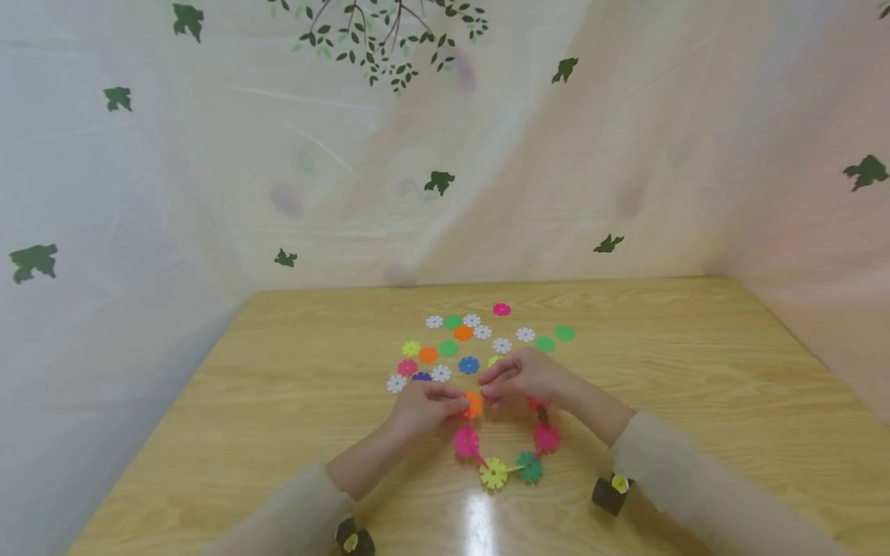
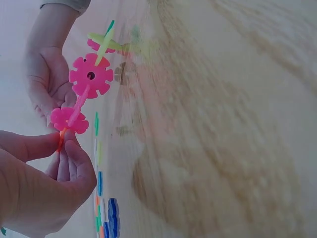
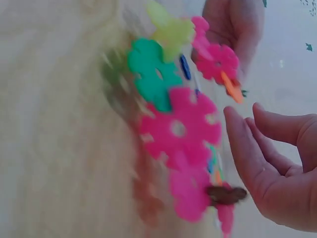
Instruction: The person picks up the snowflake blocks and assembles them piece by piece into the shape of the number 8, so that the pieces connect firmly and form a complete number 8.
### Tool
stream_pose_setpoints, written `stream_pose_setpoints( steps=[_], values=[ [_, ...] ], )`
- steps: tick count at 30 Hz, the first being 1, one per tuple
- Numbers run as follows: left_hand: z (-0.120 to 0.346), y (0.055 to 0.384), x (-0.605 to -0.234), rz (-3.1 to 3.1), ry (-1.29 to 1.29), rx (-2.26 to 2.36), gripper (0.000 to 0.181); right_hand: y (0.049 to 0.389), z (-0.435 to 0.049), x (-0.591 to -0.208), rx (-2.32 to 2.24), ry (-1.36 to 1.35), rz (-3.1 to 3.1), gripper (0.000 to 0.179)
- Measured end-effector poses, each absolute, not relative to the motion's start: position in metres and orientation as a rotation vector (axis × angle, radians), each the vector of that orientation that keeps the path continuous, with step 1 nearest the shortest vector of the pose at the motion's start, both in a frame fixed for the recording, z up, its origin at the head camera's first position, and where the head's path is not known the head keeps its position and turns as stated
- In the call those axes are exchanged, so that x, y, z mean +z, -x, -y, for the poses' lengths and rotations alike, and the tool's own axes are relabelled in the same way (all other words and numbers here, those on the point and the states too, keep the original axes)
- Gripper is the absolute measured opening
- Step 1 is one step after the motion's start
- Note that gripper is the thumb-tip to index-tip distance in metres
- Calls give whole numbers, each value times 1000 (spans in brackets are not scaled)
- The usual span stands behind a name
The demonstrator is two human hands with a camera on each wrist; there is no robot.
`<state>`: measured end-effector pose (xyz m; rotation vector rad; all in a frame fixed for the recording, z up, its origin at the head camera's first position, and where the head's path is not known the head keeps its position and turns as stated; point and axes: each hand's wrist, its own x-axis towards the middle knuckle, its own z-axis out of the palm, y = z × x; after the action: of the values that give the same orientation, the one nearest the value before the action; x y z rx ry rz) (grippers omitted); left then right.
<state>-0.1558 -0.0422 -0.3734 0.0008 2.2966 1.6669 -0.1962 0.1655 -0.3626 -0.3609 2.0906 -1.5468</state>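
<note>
Nearest person: chain of flower-shaped discs (image 1: 494,472) curving over table (image 1: 278,401), yellow and green pieces closest. Farther on, left hand (image 1: 426,407) pinches orange disc (image 1: 474,405) at chain's end. Right hand (image 1: 530,377) just beside, thumb and fingers apart, holding nothing. Beyond, loose discs (image 1: 469,365) scattered flat. Behind table, pale cloth (image 1: 348,216).

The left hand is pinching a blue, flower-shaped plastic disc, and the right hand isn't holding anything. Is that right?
Not quite: the head view shows the left hand pinching an orange, flower-shaped plastic disc, not a blue one. The right hand isn't holding anything.
</note>
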Motion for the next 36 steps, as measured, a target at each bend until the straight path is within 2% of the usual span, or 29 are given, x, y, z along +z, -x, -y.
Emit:
stream_pose_setpoints(
  steps=[4, 9, 14, 22, 28, 36],
  values=[
    [41, 156, -372, -2271, 23, 1682, 20, 211, -174, -353, -1478, 403, -2285, 33],
    [41, 156, -374, -2248, 16, 1705, 20, 228, -176, -348, -1314, 435, -2537, 25],
    [42, 156, -378, -2231, 0, 1716, 20, 240, -172, -354, -996, 602, -2732, 18],
    [41, 155, -379, -2189, -6, 1751, 20, 247, -168, -367, -665, 860, -2783, 23],
    [43, 156, -374, -2208, -15, 1736, 19, 248, -167, -365, -605, 854, -2780, 18],
    [44, 157, -372, -2216, -8, 1708, 20, 243, -171, -363, -679, 754, -2722, 23]
  ],
)
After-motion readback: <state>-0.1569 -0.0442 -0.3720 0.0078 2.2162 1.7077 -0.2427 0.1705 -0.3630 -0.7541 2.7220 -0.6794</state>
